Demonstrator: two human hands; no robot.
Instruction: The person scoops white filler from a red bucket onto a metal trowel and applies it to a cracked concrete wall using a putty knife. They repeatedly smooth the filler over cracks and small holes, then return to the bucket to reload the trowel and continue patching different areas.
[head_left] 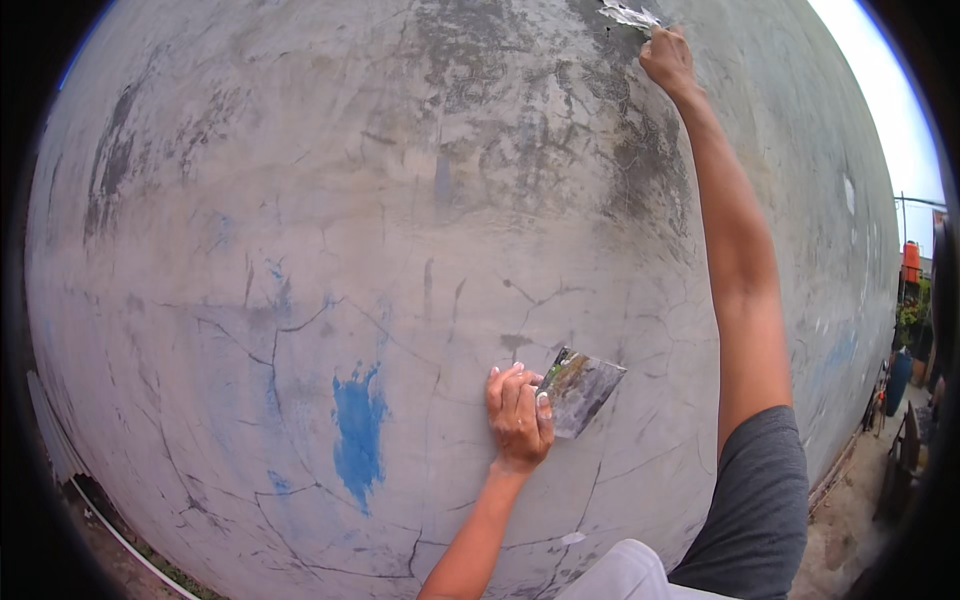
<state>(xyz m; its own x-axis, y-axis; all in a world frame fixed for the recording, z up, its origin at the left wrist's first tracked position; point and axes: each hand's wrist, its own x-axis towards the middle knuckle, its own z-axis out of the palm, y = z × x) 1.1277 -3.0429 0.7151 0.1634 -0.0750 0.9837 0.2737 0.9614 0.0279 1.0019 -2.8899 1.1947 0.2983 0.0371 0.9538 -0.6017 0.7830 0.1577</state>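
Observation:
My left hand (517, 415) is closed on a wide scraper (583, 393), low in front of the wall. The scraper's flat, square face is shiny and reflects the surroundings; its grip is hidden by my fingers, which carry white smears. High up on the right, my right hand (668, 58) makes a fist around a putty knife (630, 14) at the top edge of the view. White paste covers the part of its blade that shows, held against or very near a dark patch of the grey plaster wall (480, 250). Its handle is hidden in my fist.
Thin cracks and dark stains run over the wall, with a blue paint patch (358, 436) left of my left hand. A pale pipe (130, 548) lies along the ground at lower left. Beyond the wall's right edge stand an orange tank (911, 262) and a blue container (898, 382).

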